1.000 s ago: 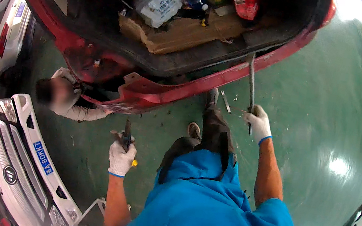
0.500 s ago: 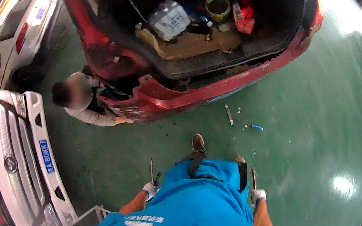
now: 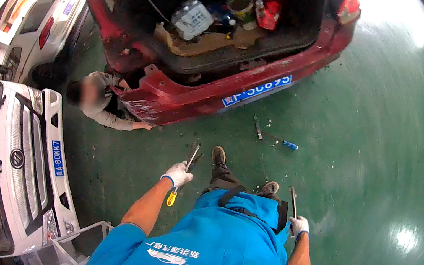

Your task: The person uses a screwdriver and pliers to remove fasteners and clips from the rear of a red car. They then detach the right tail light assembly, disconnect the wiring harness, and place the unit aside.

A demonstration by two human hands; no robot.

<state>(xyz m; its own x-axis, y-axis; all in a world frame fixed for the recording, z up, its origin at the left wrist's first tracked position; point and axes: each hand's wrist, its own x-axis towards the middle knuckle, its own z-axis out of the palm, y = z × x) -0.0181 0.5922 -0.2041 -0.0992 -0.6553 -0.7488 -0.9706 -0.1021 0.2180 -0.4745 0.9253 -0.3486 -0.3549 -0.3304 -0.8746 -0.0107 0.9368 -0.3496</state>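
My left hand (image 3: 178, 174), in a white glove, is closed on a yellow-handled screwdriver (image 3: 171, 199) whose shaft points forward. A second, darker tool (image 3: 196, 161) sticks out of the same grip; its kind is unclear. At my right side my right hand (image 3: 299, 225), gloved too, is wrapped round a long, thin metal tool (image 3: 294, 203). In front of me stands a red car with its trunk open, its rear bumper (image 3: 172, 104) scraped at the left corner. A co-worker (image 3: 102, 103) crouches at that corner, one hand at the bumper's lower edge.
On the green floor (image 3: 364, 158) lie a blue-handled screwdriver (image 3: 289, 144), a metal tool (image 3: 257, 127) and small bits. The trunk holds a plastic-wrapped pack (image 3: 192, 19), a can (image 3: 240, 5) and cardboard (image 3: 203, 48). A white vehicle (image 3: 23, 157) stands left, a clear bin (image 3: 75, 247) beside me.
My left hand has swung forward and out from my side, bringing the yellow-handled screwdriver into view. The view has shifted, showing more of the car's blue plate. The co-worker stays at the bumper corner.
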